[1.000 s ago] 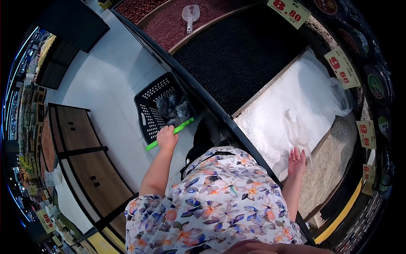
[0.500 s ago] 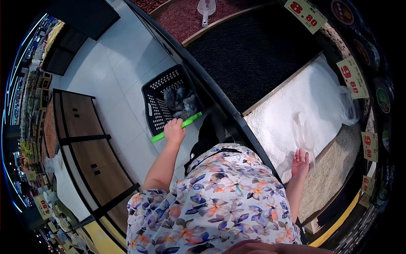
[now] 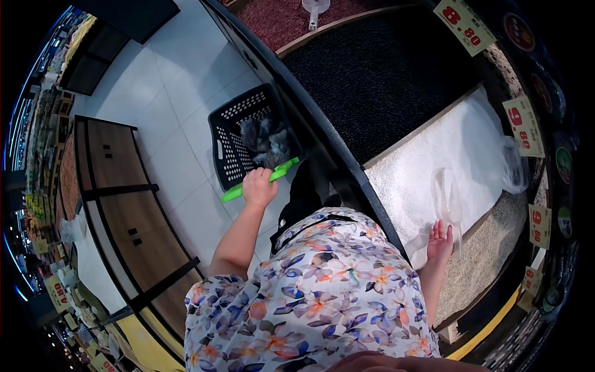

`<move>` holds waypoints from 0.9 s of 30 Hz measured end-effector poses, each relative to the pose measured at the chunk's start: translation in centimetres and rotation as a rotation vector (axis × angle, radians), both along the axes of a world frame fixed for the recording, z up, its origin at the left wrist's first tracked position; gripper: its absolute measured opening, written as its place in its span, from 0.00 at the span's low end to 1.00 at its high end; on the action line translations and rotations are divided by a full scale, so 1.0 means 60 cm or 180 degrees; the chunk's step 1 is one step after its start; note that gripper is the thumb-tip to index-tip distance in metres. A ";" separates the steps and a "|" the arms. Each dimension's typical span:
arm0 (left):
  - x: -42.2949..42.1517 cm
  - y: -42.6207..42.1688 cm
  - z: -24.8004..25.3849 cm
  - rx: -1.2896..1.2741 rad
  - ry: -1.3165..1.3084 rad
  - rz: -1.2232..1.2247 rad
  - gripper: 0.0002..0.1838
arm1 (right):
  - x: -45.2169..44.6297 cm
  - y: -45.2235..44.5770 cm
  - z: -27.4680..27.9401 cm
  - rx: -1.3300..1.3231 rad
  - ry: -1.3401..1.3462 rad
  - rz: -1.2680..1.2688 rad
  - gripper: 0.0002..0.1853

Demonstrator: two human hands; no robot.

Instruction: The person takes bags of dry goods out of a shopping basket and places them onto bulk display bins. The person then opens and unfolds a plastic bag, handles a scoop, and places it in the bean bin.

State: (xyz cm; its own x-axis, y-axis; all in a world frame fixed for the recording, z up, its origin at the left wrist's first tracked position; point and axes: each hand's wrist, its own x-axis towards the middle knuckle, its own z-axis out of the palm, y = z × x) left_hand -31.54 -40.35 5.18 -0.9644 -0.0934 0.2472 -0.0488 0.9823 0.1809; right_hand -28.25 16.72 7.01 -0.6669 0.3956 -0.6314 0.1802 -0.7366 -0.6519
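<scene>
My left hand (image 3: pixel 259 187) is closed round the green handle (image 3: pixel 284 168) of a black basket (image 3: pixel 230 149) with round holes. Grey, crumpled items (image 3: pixel 266 137) lie in the basket. On the right, my right hand (image 3: pixel 440 240) is open, palm up, its fingers slightly curled over a bin of white grain (image 3: pixel 427 149). A clear plastic scoop (image 3: pixel 454 214) lies on the grain just beside its fingertips; I see no grip on it.
Beyond the white grain is a bin of black beans (image 3: pixel 378 74), with a beige grain bin (image 3: pixel 489 254) nearer. A plastic bag (image 3: pixel 514 166) lies at the far side. Price signs (image 3: pixel 465 26) line the right. Wooden cabinets (image 3: pixel 133 217) stand left of the tiled floor (image 3: pixel 180 118).
The view has shifted, so the bins and basket sit differently in it. My left hand has stayed on the green handle. My right hand remains open near the scoop.
</scene>
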 end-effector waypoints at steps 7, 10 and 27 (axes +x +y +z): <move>0.004 0.006 0.020 0.0230 0.0229 -0.0185 0.14 | -0.011 -0.011 0.007 0.0215 -0.0072 -0.0010 0.20; 0.002 0.002 0.014 0.0220 0.0223 -0.0190 0.14 | -0.017 -0.016 0.018 0.0168 -0.0160 0.0034 0.22; -0.007 -0.001 0.007 0.0047 0.0215 -0.0202 0.12 | -0.025 -0.006 0.007 0.0143 -0.0227 0.0126 0.22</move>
